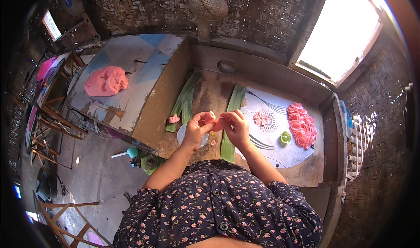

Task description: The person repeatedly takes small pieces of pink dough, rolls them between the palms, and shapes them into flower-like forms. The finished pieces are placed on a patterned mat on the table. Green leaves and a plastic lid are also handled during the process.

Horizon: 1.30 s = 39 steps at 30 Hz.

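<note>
Close together over the low wooden table, my left hand (196,129) and my right hand (236,129) pinch a small piece of pink dough (217,126) between them. The fingers partly hide its shape. Beneath my left hand is a pale round disc (203,141), partly covered. A small pink dough lump (174,118) lies on a green leaf strip (187,100) to the left, and a tiny pink crumb (213,143) rests on the wood. Right of my hands, a pink flower-shaped piece (261,118) and a pile of thin pink dough pieces (302,127) sit on a white patterned sheet (262,100).
A second leaf strip (228,148) runs along the sheet's left edge. On the sheet stands a small green cup (285,137). A big pink dough mass (106,80) lies on the higher worn tabletop (139,79) at left. Raised wooden boards (262,64) edge the table.
</note>
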Motion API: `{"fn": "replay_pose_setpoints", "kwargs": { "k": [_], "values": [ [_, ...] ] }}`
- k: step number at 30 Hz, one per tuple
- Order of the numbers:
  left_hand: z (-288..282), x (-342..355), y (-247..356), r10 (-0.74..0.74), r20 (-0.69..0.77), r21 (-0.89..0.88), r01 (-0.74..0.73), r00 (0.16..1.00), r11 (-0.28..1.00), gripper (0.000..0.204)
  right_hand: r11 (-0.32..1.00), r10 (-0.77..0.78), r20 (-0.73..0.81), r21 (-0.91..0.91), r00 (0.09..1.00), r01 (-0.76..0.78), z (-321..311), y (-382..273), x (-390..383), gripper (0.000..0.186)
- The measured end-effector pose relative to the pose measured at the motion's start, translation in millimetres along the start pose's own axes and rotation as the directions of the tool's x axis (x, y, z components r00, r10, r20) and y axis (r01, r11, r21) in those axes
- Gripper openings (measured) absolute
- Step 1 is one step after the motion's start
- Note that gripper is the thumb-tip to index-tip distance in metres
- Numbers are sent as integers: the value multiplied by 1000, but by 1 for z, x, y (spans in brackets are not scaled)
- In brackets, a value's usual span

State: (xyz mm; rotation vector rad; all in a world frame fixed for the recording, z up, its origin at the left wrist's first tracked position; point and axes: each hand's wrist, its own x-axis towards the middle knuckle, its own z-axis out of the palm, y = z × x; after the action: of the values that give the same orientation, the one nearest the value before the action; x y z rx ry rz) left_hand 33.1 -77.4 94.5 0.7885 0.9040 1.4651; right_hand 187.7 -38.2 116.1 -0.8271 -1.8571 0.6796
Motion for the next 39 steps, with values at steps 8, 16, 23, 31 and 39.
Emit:
{"fn": "replay_pose_setpoints", "kwargs": {
  "k": [8,16,23,31,39],
  "values": [
    [-4,2,-10,291,54,576,-268,955,772,30,806,-440,171,-358,882,472,-5,-4,3,43],
    [9,-7,10,289,91,548,-290,953,784,24,817,-456,190,-298,869,494,-13,-10,18,57],
    [12,-10,19,215,132,620,-249,968,744,24,921,-363,225,-59,904,384,-12,-20,22,62],
    [9,-6,6,-16,-31,114,19,999,993,34,985,174,327,-47,929,-168,-14,-21,18,70],
    [-1,-2,3,-26,31,239,18,999,971,41,995,73,274,39,959,-87,-7,-16,10,57]
  ]
}}
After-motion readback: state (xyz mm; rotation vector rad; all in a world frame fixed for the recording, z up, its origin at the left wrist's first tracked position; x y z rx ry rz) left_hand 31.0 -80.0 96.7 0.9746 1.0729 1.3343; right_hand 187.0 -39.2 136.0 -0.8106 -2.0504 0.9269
